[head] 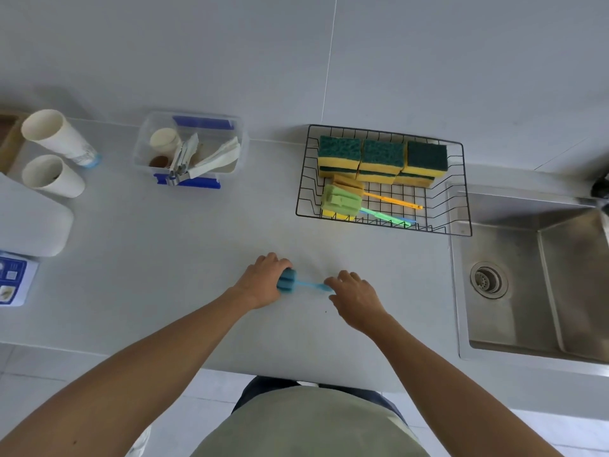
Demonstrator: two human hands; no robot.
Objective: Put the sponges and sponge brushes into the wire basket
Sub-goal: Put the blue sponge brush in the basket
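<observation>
A blue sponge brush (290, 282) lies across the grey counter between my hands. My left hand (263, 282) is closed around its foam head. My right hand (354, 293) pinches the end of its thin blue handle. Behind them stands the black wire basket (456, 192). Inside it, three yellow sponges with green scouring tops (382, 156) line the back wall. A green sponge brush (339, 201) and an orange sponge brush (392, 201) lie in front of them, handles pointing right.
A steel sink (527, 275) with a drain is set into the counter at the right. A clear plastic box (189, 148) of small items sits at the back left. Two white paper cups (54, 159) lie further left. The counter's front edge runs just below my forearms.
</observation>
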